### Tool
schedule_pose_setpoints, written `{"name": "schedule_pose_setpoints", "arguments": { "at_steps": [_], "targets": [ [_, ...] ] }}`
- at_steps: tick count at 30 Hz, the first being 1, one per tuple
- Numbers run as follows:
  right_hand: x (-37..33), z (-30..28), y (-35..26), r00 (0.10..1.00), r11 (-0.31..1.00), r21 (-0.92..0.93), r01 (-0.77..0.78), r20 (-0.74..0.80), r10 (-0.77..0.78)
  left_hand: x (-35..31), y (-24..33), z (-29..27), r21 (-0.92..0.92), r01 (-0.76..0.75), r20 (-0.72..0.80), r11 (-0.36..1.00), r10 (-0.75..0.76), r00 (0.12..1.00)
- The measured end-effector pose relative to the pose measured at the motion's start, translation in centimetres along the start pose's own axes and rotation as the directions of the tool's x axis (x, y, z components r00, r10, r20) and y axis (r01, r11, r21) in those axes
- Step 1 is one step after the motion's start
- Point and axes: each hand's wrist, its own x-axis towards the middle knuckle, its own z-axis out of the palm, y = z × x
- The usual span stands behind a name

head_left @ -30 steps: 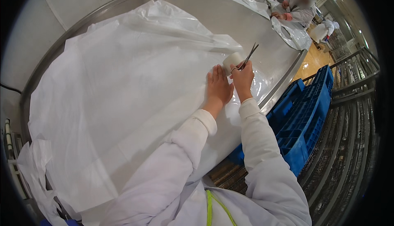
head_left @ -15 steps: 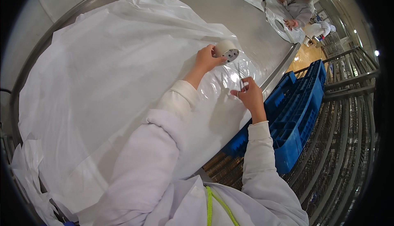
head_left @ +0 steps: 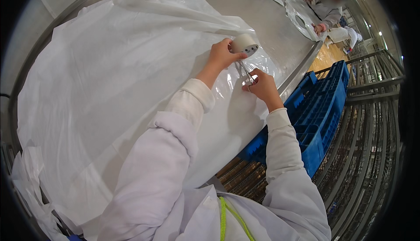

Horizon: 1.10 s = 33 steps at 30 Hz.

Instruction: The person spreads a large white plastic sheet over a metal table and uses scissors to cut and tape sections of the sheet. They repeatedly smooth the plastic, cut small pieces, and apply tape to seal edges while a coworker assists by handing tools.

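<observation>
From where I stand, the left hand [head_left: 222,56] has its fingers clamped on a squat, whitish roll of tape [head_left: 243,42], thumb low and the others round its far left side, over the far right part of a big white plastic sheet [head_left: 118,75] spread on the metal surface [head_left: 259,15]. The roll is tipped so its dark-spotted end shows; whether it bears on the sheet or hangs just above, I can't tell. It looks light for its bulk and firm enough, I'd judge, to take a good squeeze without denting. The curved side, smooth but probably a little tacky, is where I'd take hold, keeping the spotted end free. The right hand, [head_left: 265,85] lower and nearer the blue pallet, [head_left: 321,114] has its fingers closed on the handles of slim metal scissors, [head_left: 249,75] whose blades point up toward the left thumb; I can't make out whether they touch any tape. Those should be stiff and light, best held by the loops, well back from the points. The sheet beneath, thin, limp and shiny, would likely slide and crease easily, and a stray tip could nick it.
</observation>
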Motion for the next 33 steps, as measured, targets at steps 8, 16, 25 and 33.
{"name": "schedule_pose_setpoints", "arguments": {
  "at_steps": [8, 16, 25, 33],
  "targets": [
    [1.1, 0.0, 0.4, 0.999, 0.999, 0.027, 0.025, 0.024, -0.025, 0.2, -0.5, 0.4, -0.027, -0.002, -0.031, 1.000, 0.001, 1.000],
    [1.1, 0.0, 1.1, 0.998, 0.998, 0.040, 0.054, 0.027, -0.055, 0.2, 0.9, 0.1, 0.074, -0.041, 0.039, 0.996, 0.039, 0.998],
    [1.5, -0.5, 1.5, 0.996, 0.996, 0.073, 0.057, 0.066, -0.062, 1.7, 0.1, -0.3, 0.030, 0.040, 0.041, 0.999, -0.041, 0.998],
    [1.4, -0.4, 1.5, 0.997, 0.994, 0.086, 0.060, 0.049, -0.065, 1.9, -0.5, -0.3, 0.028, 0.034, 0.046, 0.999, -0.035, 0.998]
  ]
}}
